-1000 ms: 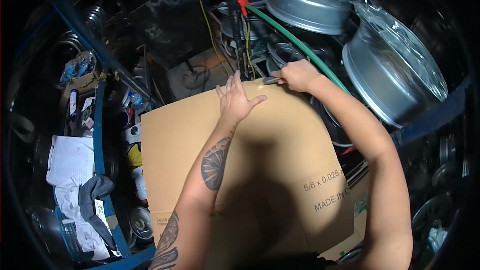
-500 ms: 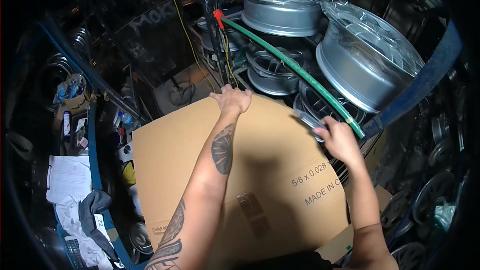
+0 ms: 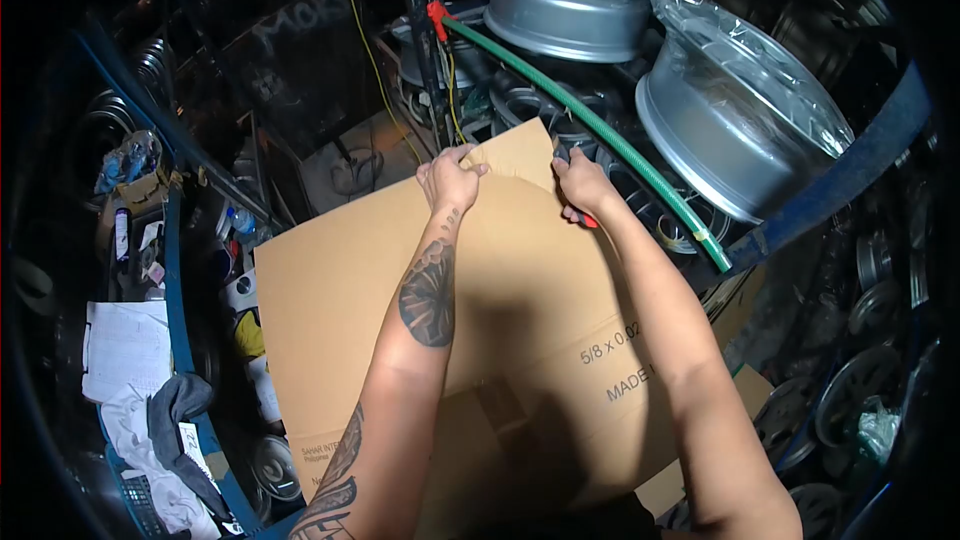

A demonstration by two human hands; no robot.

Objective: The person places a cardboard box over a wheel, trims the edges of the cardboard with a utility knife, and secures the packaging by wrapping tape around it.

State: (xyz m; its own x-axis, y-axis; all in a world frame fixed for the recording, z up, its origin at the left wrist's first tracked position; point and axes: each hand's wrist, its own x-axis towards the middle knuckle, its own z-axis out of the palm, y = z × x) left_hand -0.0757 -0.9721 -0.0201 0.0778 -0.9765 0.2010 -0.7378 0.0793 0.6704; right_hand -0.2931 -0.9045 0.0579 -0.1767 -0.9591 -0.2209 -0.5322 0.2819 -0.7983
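A large sheet of brown cardboard [image 3: 350,280] lies before me, with printed letters and a curved cut line along its upper right. At its far edge my left hand [image 3: 453,178] is closed, fingers curled over the edge and thumb on top. Just right of it a corner piece of the cardboard sticks up past the curve. My right hand [image 3: 585,186] is closed round a utility knife [image 3: 590,222] at the right side of that piece. Only the red end and a dark part of the knife show; its blade is hidden.
Silver wheel rims [image 3: 720,120] in plastic wrap stand at the back right. A green hose [image 3: 600,140] slants in front of them beside a blue metal frame [image 3: 830,205]. Papers [image 3: 125,350] and cloths [image 3: 140,430] lie on the left shelf.
My left hand has gone from lying flat to gripping the cardboard edge. My right hand has moved left and up with the knife. A cardboard corner now sticks up between them.
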